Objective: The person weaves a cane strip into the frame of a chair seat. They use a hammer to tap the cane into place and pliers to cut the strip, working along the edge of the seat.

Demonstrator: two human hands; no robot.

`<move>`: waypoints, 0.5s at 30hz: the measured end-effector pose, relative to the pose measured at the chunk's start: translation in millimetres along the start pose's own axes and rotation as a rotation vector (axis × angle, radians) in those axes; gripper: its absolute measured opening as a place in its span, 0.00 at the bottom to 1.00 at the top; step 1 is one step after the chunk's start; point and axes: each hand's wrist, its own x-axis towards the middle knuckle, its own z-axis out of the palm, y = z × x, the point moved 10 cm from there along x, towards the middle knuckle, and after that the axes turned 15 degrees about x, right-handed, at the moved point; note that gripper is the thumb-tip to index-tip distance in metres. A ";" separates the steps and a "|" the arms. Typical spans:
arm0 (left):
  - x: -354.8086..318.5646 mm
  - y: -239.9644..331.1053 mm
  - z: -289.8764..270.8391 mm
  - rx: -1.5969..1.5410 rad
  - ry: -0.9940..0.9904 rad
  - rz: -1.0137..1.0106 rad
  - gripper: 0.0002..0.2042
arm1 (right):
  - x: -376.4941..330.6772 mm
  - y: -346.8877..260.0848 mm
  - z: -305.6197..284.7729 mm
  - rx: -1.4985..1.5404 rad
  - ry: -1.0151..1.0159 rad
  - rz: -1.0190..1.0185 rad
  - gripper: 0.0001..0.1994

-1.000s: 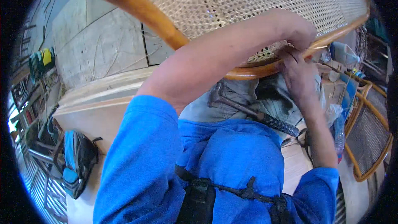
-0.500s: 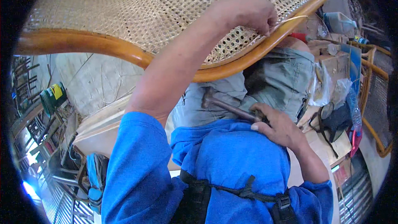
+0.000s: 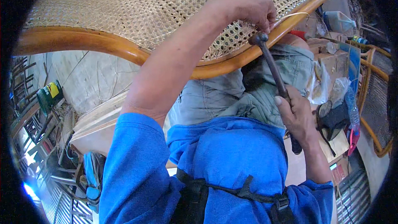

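Observation:
A woven cane panel (image 3: 166, 4) in a curved wooden frame (image 3: 95, 43) fills the top of the view. My left hand (image 3: 248, 10) rests on the cane near the frame's edge, fingers pinched on a thin pale cane strand (image 3: 292, 15). A hammer (image 3: 271, 68) is gripped in my right hand (image 3: 296, 116) by its dark handle. The metal head is raised right beside my left fingers, at the frame's rim. My grey-trousered lap and blue shirt lie below.
A plastic bottle (image 3: 338, 20), bags and small tools clutter a wooden surface at right. Another cane-backed frame (image 3: 375, 99) stands at far right. A green tin (image 3: 49, 95) and metal racks are at left, a blue bag (image 3: 93, 178) lower left.
My right hand has picked the hammer up from my lap and lifted its head to the frame beside my left hand. My left hand stays on the cane.

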 end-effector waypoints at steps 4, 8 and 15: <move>-2.0 0.8 -1.1 0.001 0.004 -0.009 0.09 | 7.6 -4.7 7.1 -0.061 -0.009 -0.042 0.16; -2.4 2.3 -2.3 0.019 0.022 0.022 0.09 | 14.5 3.4 13.1 -0.051 -0.018 -0.014 0.15; 2.0 2.4 -3.0 0.026 0.022 0.058 0.10 | 2.8 -20.2 7.1 0.006 0.082 -0.248 0.16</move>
